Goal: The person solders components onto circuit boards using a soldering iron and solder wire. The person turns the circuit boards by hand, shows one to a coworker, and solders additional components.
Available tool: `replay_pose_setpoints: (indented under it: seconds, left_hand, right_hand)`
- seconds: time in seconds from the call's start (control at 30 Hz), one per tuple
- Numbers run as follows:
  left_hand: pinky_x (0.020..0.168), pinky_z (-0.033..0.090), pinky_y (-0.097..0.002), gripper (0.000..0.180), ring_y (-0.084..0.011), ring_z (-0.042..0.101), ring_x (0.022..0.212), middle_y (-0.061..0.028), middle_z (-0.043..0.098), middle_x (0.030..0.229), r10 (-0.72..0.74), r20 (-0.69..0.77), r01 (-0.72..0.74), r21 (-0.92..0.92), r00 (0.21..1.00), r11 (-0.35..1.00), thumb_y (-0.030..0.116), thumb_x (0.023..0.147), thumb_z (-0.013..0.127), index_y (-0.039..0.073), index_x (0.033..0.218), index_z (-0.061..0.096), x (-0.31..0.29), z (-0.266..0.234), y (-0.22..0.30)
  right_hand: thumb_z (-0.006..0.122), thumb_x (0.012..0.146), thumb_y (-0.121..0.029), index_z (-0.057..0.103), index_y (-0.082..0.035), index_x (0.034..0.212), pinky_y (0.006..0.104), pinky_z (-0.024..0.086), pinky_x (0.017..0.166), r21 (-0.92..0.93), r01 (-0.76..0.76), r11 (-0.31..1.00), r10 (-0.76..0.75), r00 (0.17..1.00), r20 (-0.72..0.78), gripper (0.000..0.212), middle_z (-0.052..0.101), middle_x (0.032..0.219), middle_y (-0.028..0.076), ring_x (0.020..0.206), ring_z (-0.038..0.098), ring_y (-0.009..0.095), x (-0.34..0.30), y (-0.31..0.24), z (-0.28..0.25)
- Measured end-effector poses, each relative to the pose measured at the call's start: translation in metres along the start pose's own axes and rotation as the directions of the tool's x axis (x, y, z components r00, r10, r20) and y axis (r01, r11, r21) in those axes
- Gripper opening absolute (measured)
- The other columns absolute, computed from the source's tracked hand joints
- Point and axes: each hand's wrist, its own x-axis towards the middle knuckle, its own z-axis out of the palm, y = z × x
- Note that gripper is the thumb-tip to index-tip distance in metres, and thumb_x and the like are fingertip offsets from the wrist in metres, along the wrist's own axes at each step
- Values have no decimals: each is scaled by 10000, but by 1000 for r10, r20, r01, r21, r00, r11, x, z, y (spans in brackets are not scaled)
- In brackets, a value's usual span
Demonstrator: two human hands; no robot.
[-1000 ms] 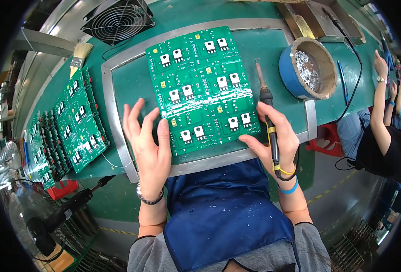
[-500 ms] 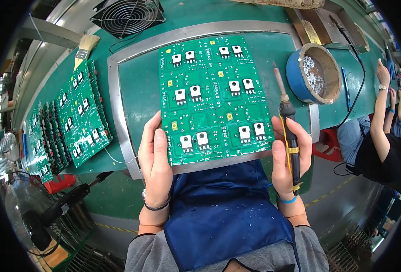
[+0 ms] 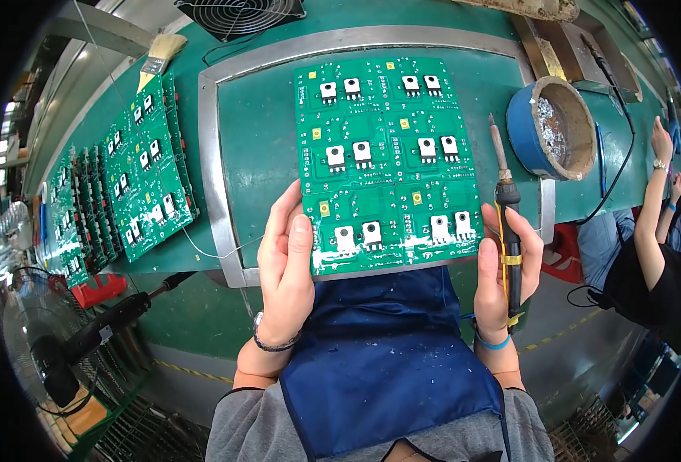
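A green circuit board (image 3: 390, 183), with rows of black-and-silver transistors and small yellow squares, is held tilted up before me. My left hand (image 3: 288, 269) grips its lower left corner, thumb on the front face and fingers behind. At the lower right edge, my right hand (image 3: 492, 299) is closed round a soldering iron (image 3: 512, 262) with a black handle and yellow ties. The iron's tip points up and away, beside the board and apart from it. Whether the right fingertips also support the board's edge is hard to tell. A thin wire (image 3: 225, 255) runs toward my left wrist.
A metal frame (image 3: 214, 154) lies on the green bench. More circuit boards (image 3: 144, 173) stand upright at left, a brush (image 3: 159, 55) behind them. Far off is a black fan (image 3: 240, 15). Right of the iron sits a blue round tub (image 3: 529, 131) with solder bits; another person's arm (image 3: 652, 208) is beyond.
The whole view has shifted, so most things appear farther right. White glare along the board's lower edge has grown, as if its tilt changed slightly. Both hands keep their holds.
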Motion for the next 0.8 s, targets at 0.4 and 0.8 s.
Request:
replay_pose_setpoints:
  seconds: [0.4, 0.8]
  left_hand:
    - [996, 388, -271, 490, -150, 503, 1181, -152, 497, 1335, -25, 16, 26, -46, 1000, 999, 140, 1022, 386, -66, 1444, 245, 0, 3, -5]
    - [1024, 388, -296, 491, -187, 472, 1245, -170, 441, 1396, -125, 8, 125, -163, 992, 979, 138, 1018, 394, -73, 1438, 251, -1, 3, 0]
  right_hand:
    - [518, 919, 14, 432, 16, 1290, 379, 442, 999, -40, 16, 999, -17, 1000, -24, 380, 561, 1226, 216, 1153, 573, 274, -2, 7, 0]
    - [509, 919, 37, 443, 20, 1269, 364, 467, 979, -28, 45, 999, -45, 999, -25, 357, 558, 1230, 195, 1152, 585, 273, -2, 10, 0]
